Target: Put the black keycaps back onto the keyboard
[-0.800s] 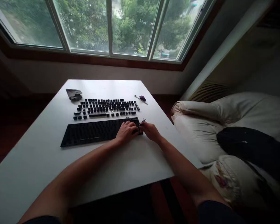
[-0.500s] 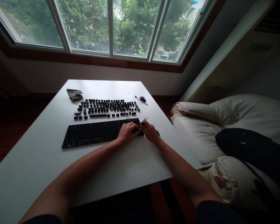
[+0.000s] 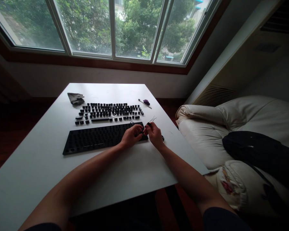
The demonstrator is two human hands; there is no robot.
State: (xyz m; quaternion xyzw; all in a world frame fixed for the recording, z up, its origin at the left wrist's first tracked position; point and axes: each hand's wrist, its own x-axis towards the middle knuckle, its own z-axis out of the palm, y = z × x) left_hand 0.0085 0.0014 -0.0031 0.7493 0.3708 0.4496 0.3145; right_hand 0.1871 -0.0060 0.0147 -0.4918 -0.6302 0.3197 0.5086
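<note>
A black keyboard (image 3: 91,140) with its keycaps off across most of the visible part lies on the white table (image 3: 106,179). My right hand (image 3: 155,134), above its right end, is closed on a keycap puller (image 3: 154,118), whose thin wire prongs point up and away. My left hand (image 3: 130,136) is curled over the keyboard's right part, fingertips drawn together close to my right fingers. Whatever lies between those left fingertips is too small and dark to name. Behind the keyboard stand rows of loose black keycaps (image 3: 100,120).
A crumpled grey cloth (image 3: 75,98) lies at the far left of the table. At the far right are a thin brush (image 3: 144,104) and a small dark purple item (image 3: 146,102). A pale sofa (image 3: 199,128) with a dark bag (image 3: 252,147) stands right of the table.
My right hand has turned a little, and the puller's prongs now stick out farther up and to the right. My left fingers have lifted slightly off the keyboard and curled in.
</note>
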